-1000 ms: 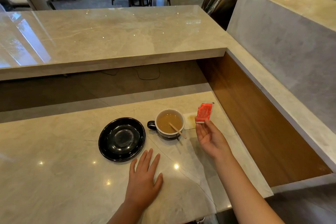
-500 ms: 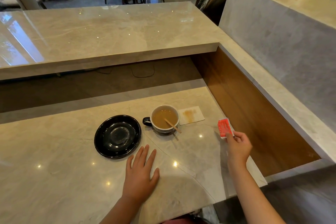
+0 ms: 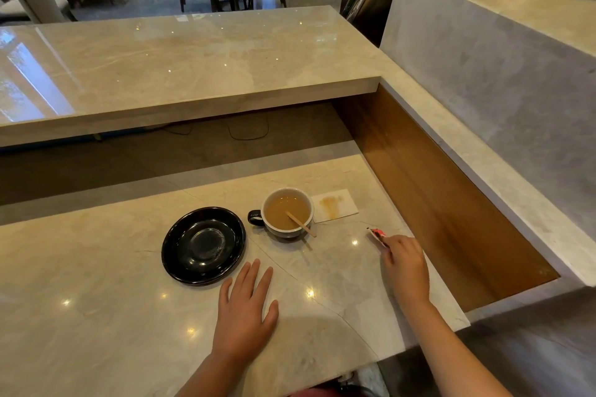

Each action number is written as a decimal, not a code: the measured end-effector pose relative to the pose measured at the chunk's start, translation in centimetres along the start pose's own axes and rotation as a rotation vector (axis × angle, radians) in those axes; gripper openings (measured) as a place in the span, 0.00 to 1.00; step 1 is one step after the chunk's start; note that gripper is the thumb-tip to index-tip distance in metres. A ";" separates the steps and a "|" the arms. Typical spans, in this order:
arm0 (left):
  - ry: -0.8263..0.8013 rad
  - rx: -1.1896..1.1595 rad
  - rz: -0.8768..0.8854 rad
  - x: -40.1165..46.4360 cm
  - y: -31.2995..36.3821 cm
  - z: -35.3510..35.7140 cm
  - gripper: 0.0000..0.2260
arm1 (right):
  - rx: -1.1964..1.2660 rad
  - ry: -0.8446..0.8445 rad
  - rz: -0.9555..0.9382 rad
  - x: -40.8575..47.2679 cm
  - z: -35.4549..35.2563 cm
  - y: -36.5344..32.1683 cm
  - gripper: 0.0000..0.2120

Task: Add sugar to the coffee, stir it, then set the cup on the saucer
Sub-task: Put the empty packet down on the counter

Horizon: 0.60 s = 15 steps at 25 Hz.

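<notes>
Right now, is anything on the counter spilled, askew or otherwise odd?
One thing: the white napkin just right of the coffee cup carries a brown stain, like a coffee drip. No liquid shows on the marble counter itself. The cup stands upright beside the black saucer, with the wooden stirrer leaning in it.

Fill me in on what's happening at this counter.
A person is fixing a coffee. The right hand pinches a red sugar packet low over the counter, right of the cup. The left hand lies flat on the marble. A wooden stirrer leans in the coffee, and the cup stands beside the empty black saucer, not yet on it.
</notes>
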State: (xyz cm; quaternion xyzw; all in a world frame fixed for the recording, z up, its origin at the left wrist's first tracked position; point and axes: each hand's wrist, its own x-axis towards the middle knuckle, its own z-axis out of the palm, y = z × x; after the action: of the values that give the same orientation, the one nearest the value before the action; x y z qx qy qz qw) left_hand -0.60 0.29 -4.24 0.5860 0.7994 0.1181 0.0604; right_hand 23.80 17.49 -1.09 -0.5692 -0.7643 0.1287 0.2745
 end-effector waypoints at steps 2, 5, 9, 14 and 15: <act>-0.004 -0.004 0.004 0.0 0.0 0.0 0.29 | -0.069 -0.042 -0.055 -0.4 0.2 0.2 0.09; -0.010 0.010 0.010 0.0 0.0 0.0 0.29 | -0.127 -0.061 -0.108 -0.9 0.4 0.1 0.09; -0.017 0.006 0.012 -0.1 -0.1 0.1 0.27 | -0.136 -0.080 -0.056 -0.7 0.0 -0.8 0.10; -0.026 0.018 0.021 -0.1 -0.2 0.1 0.26 | -0.061 0.095 -0.207 0.2 -0.9 -4.5 0.10; -0.028 0.016 0.023 -0.1 -0.2 0.1 0.26 | -0.042 0.089 -0.284 0.4 -0.9 -5.5 0.13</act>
State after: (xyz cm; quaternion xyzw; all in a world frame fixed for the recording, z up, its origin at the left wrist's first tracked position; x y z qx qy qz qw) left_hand -0.71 0.19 -4.38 0.5972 0.7926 0.1041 0.0655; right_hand 19.79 16.03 2.60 -0.4661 -0.8267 0.0469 0.3116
